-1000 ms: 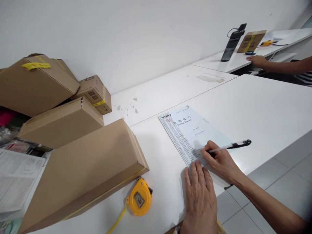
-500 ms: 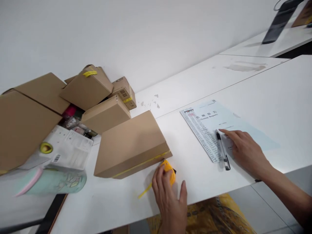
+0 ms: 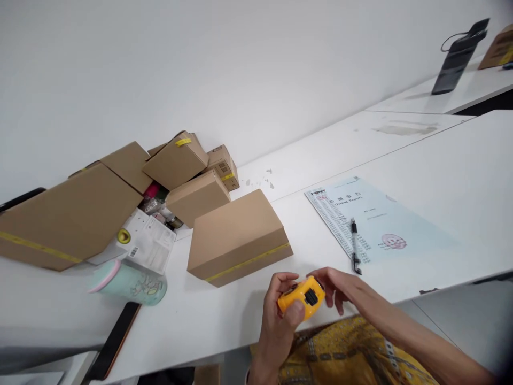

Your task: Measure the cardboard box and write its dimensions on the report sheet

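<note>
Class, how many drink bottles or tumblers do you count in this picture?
2: a dark bottle at upper right and a mint tumbler at lower left. Others may be hidden behind the cardboard boxes.

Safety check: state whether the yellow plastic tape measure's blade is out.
Apparently in: none shows, though the left hand partly covers the case.

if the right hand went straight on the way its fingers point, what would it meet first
Most likely the yellow tape measure held in the left hand: the right hand points at it from very close, though whether they already touch is hard to tell.
</note>
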Available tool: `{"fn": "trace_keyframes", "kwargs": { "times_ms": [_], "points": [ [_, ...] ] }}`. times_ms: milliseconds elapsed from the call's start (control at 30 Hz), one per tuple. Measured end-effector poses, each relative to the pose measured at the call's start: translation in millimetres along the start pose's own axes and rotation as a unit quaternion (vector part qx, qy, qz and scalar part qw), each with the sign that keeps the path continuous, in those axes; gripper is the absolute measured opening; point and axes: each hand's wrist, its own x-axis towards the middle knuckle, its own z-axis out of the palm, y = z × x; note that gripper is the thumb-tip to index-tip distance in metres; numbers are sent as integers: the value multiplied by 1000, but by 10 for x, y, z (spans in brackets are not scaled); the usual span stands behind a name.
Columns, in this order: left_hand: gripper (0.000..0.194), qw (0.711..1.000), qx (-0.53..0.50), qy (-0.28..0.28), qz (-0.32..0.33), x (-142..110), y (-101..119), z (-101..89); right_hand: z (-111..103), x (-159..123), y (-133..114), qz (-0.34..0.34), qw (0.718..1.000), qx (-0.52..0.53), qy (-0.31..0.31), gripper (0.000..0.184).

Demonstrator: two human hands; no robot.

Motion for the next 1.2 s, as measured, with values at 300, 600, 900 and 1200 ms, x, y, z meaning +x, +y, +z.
{"fn": "trace_keyframes", "kwargs": {
  "times_ms": [300, 600, 900, 1200],
  "points": [
    [71, 994, 76, 80, 2, 42, 577, -709, -47, 342, -473, -10, 991, 122, -52, 44],
    [45, 967, 138, 215, 1, 493, 1350, -2251, -160, 1657, -893, -75, 996, 45, 29, 44],
    [32, 973, 125, 186, -61, 625, 1127, -2706, 108, 1757, -759, -68, 993, -66, 73, 45],
    [37, 977, 106, 164, -82, 723, 1036, -2911, 98, 1784, -639, -85, 993, -76, 28, 47]
  ]
}}
